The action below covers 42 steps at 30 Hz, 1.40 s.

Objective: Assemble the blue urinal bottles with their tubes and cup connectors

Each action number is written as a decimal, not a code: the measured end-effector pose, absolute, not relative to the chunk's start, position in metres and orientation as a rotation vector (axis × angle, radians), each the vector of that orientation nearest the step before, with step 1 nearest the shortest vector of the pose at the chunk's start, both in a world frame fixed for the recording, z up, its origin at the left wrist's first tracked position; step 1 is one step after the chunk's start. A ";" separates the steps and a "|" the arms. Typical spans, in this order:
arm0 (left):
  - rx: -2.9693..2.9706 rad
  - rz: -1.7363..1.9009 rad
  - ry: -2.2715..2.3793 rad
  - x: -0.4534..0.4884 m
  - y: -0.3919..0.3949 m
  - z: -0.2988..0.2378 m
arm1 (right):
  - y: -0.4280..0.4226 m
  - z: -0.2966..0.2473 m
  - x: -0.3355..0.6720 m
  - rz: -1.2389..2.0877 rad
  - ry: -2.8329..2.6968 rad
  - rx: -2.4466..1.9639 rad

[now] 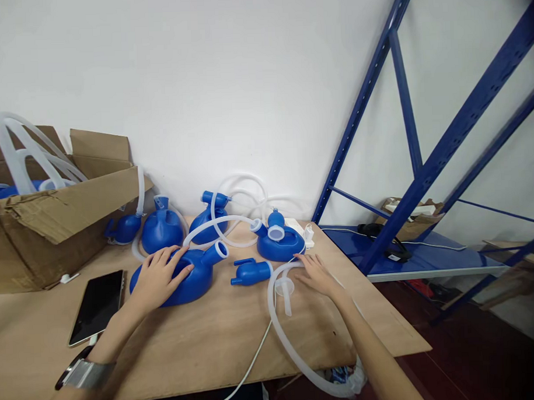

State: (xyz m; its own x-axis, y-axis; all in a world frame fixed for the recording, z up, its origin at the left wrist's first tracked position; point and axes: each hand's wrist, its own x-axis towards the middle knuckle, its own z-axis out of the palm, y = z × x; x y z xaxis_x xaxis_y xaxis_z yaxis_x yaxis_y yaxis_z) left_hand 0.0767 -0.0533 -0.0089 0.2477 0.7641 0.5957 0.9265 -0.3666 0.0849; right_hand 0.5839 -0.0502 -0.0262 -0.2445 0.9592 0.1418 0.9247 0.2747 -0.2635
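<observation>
My left hand [162,276] is curved over the top of a blue plastic urinal bottle [195,282], thumb on the near side and fingers on the far side. The open white-rimmed spout of this bottle points up and to the right. My right hand [316,274] has its thumb and fingers around a translucent plastic tube [275,316], which loops down past the table's front edge. Just left of that hand lies a clear funnel-like piece [286,290] with a stem. Between my hands is a blue spouted fitting [252,271], lying on its side.
More blue bottles [161,227] and tubes stand along the wall. A cardboard box [75,212] holding tubes and handles is at the left. A phone [98,308] lies near my left forearm, and a white cable [259,349] crosses the table [188,348]. Blue shelving [409,265] stands right.
</observation>
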 end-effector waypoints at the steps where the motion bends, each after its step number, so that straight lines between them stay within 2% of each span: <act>1: -2.235 -0.817 -1.564 0.077 -0.054 -0.009 | -0.047 -0.023 0.585 0.175 -2.259 -1.733; 8: -2.215 -0.824 -1.559 0.078 -0.053 -0.011 | -0.046 -0.012 0.587 0.258 -2.162 -1.668; 13: -2.196 -0.805 -1.554 0.079 -0.054 -0.012 | -0.053 -0.003 0.596 0.485 -2.063 -1.626; 15: -2.184 -0.791 -1.549 0.079 -0.054 -0.012 | -0.057 0.002 0.597 0.696 -2.071 -1.580; 19: -2.169 -0.771 -1.531 0.078 -0.054 -0.013 | -0.061 0.010 0.585 1.356 -1.988 -1.447; 21: -2.170 -0.786 -1.522 0.078 -0.054 -0.013 | -0.061 0.008 0.574 1.477 -1.926 -1.455; 27: -2.168 -0.782 -1.509 0.079 -0.056 -0.011 | -0.058 -0.003 0.559 1.228 -1.785 -1.481; 33: -2.182 -0.842 -1.511 0.079 -0.055 -0.012 | -0.032 0.022 0.589 0.553 -1.296 -1.347; 37: -2.164 -0.812 -1.518 0.078 -0.055 -0.014 | -0.015 0.045 0.605 0.238 -1.042 -1.265; 40: -2.164 -0.795 -1.522 0.079 -0.055 -0.013 | -0.010 0.058 0.605 0.116 -0.966 -1.210; 42: -2.165 -0.793 -1.533 0.080 -0.055 -0.013 | -0.008 0.068 0.601 0.164 -1.020 -1.250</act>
State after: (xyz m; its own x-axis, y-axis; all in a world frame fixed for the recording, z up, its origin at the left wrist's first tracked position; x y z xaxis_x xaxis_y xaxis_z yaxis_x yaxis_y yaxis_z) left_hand 0.0798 -0.0554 -0.0130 0.2495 0.7316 0.6344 0.9405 -0.3391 0.0211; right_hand 0.6012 -0.0079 0.0676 0.5738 0.6102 0.5462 0.4083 0.3650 -0.8367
